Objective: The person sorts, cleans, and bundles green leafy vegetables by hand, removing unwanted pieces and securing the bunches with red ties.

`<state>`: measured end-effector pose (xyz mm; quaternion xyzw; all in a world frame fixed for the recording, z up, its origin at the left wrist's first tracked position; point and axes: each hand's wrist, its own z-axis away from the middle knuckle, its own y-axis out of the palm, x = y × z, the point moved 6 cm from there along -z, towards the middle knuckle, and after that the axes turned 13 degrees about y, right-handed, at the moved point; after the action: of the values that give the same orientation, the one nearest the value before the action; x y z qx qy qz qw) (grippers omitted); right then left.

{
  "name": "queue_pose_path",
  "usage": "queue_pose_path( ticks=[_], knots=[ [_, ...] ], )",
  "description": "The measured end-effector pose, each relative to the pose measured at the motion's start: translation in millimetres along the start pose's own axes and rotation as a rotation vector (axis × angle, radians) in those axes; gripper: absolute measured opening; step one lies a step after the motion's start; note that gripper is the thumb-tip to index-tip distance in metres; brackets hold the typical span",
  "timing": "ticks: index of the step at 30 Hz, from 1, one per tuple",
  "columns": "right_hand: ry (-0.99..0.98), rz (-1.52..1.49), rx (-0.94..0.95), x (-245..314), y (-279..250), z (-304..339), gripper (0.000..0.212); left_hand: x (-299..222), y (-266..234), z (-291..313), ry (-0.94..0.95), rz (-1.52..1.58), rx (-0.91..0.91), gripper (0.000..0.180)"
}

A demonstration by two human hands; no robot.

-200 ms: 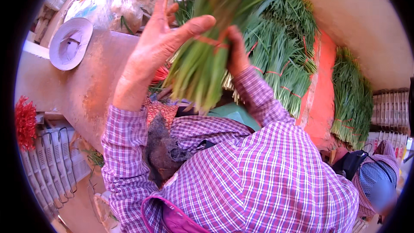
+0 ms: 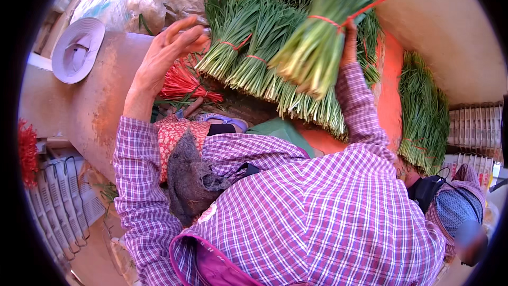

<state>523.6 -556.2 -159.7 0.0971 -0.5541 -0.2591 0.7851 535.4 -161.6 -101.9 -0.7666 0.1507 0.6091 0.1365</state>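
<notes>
A thick bundle of green garlic chives [image 2: 312,47], tied with a red strip, is up at the right. My right hand [image 2: 350,45] grips it on its right side near the tie, partly hidden behind the stalks. My left hand [image 2: 168,53] is raised at the left, empty, its fingers spread. Below that hand lies a heap of red tie strips [image 2: 188,82]. Several more tied chive bundles [image 2: 238,34] lie in a row beyond and beneath the held bundle, pale cut ends toward me.
A stack of chives [image 2: 423,111] stands against the wall on the right. At far left are a white hat [image 2: 78,50], a plastic sack [image 2: 121,8], crates [image 2: 63,201] and hanging red strips [image 2: 27,151]. Another person [image 2: 457,212] is at the lower right.
My right hand has swung the chive bundle to the right. My left hand has come away from the bundle toward the left and slightly down. The row of bundles behind now shows.
</notes>
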Motion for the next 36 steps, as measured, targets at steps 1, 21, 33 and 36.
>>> queue_pose_path(
  ticks=[1,21,33,36],
  knots=[
    [0.012,-0.039,0.033,14.2,-29.3,-5.7,0.094,11.2,-8.3,8.1,-0.071,-0.037,-0.02,0.053],
    [0.662,1.47,-0.756,-158.9,-369.2,-40.2,0.105,38.2,-93.6,170.2,-0.246,0.277,-0.357,0.057],
    [-0.318,1.335,0.035,-63.6,45.3,-69.3,0.039,-7.9,-93.1,195.8,-0.117,-0.009,-0.616,0.044],
    [-0.121,1.244,0.538,-200.4,157.5,-62.7,0.024,-15.8,-95.7,219.1,-0.069,-0.061,-0.8,0.04]
  ],
)
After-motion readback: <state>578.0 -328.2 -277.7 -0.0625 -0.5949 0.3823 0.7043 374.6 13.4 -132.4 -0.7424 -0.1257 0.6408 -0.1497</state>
